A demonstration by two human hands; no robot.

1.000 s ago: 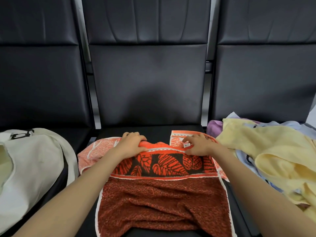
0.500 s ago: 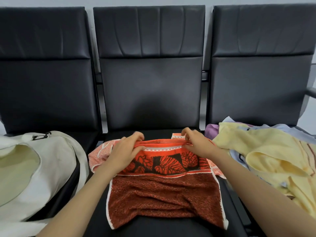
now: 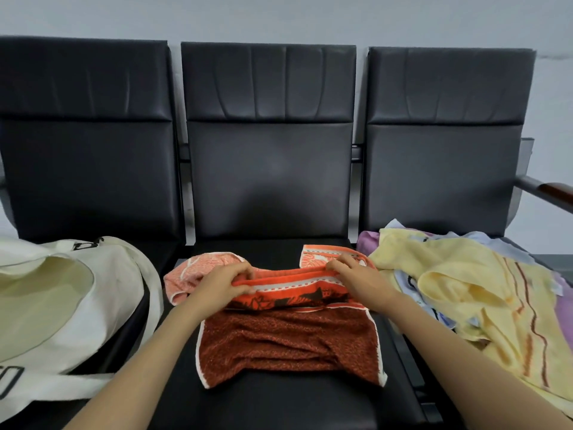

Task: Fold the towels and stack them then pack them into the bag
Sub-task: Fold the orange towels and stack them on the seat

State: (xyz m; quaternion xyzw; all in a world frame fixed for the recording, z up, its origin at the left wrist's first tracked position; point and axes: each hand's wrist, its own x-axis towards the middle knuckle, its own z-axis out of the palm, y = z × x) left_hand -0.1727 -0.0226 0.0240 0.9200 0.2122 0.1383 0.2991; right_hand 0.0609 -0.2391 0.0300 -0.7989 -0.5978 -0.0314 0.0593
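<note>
Orange towel [image 3: 288,339]: both hands [image 3: 228,282] [image 3: 359,277] pinch its raised far edge.

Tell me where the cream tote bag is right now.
In the head view the cream tote bag lies open-mouthed on the left chair, just left of the orange towel spread on the middle chair.

The bag [image 3: 93,293] is cut off by the left edge, and its print [image 3: 12,380] cannot be read. The yellow towel [image 3: 465,290] is cropped at the right edge; the towels [image 3: 367,245] beneath it are mostly hidden. The folded edge of the orange towel [image 3: 288,342] is partly covered by the left hand [image 3: 223,283] and right hand [image 3: 359,280].
</note>
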